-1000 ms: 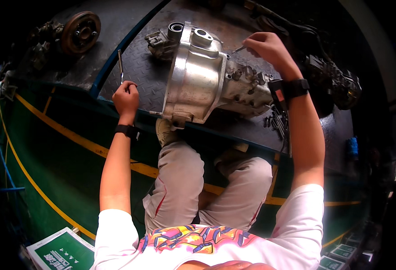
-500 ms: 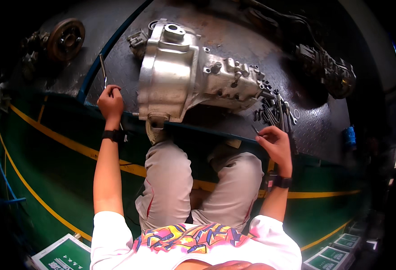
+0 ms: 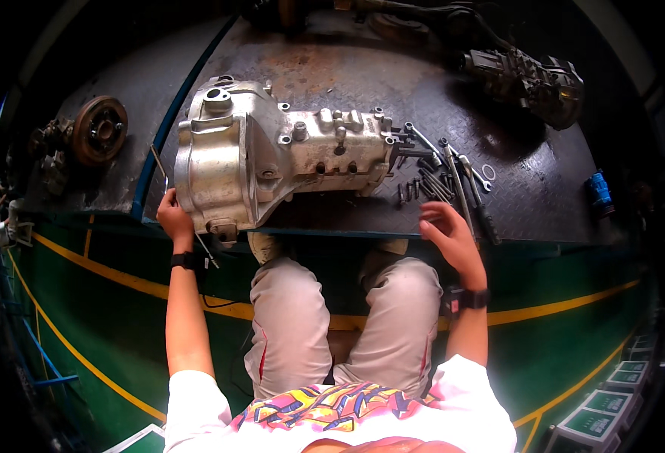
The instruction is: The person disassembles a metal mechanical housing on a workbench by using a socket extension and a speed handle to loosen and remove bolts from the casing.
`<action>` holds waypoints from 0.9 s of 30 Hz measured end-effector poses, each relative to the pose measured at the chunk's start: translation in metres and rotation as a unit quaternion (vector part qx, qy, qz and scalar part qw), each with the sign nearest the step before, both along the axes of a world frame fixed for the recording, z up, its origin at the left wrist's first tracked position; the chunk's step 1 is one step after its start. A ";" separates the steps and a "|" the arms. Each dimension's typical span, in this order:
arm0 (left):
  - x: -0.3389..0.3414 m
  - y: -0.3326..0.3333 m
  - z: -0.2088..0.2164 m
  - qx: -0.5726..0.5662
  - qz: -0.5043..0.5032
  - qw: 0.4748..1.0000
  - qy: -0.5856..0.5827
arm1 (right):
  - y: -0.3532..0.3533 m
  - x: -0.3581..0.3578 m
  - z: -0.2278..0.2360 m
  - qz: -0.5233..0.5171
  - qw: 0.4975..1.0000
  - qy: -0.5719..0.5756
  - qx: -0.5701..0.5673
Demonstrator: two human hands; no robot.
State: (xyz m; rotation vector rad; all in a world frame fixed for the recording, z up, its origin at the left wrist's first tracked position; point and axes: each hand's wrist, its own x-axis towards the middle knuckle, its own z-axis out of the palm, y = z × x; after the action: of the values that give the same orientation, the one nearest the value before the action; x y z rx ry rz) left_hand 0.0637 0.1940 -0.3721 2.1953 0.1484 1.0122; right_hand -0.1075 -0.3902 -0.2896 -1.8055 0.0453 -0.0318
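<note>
A silver gearbox housing lies on its side on the dark metal workbench, its wide bell end to the left. Beside that end, my left hand is closed round a long thin metal rod, which sticks out above and below the fist. Over the bench's front edge on the right, my right hand hovers with fingers curled and apart; nothing shows between them. Close to it are several dark bolts and a group of long wrenches.
A rusty brake disc sits on the left bench section. At the back right is a darker gearbox. A metal ring lies by the wrenches, and a blue can-like object stands near the right edge. My knees are under the bench's front.
The view has shifted, so the bench sits lower in it. The small dark piece pinched in my right hand no longer shows, and those fingers have parted. My left hand still grips the rod.
</note>
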 end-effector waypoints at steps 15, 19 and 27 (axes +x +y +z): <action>-0.004 -0.007 0.046 0.019 -0.030 0.995 0.095 | 0.216 -0.044 0.147 0.334 0.758 0.269 0.491; -0.026 0.012 0.099 -0.019 -0.083 0.987 0.140 | 0.232 -0.008 0.201 0.408 0.714 0.052 0.567; -0.072 -0.019 0.339 0.151 -0.105 0.980 -0.075 | 0.128 0.071 0.180 0.306 0.599 -0.168 0.721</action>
State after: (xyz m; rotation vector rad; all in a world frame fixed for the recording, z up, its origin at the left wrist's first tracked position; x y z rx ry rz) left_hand -0.0080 0.1746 -0.0331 2.3312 -0.3204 1.1325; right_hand -0.0365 -0.2618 -0.1093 -0.0568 -0.6570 0.1296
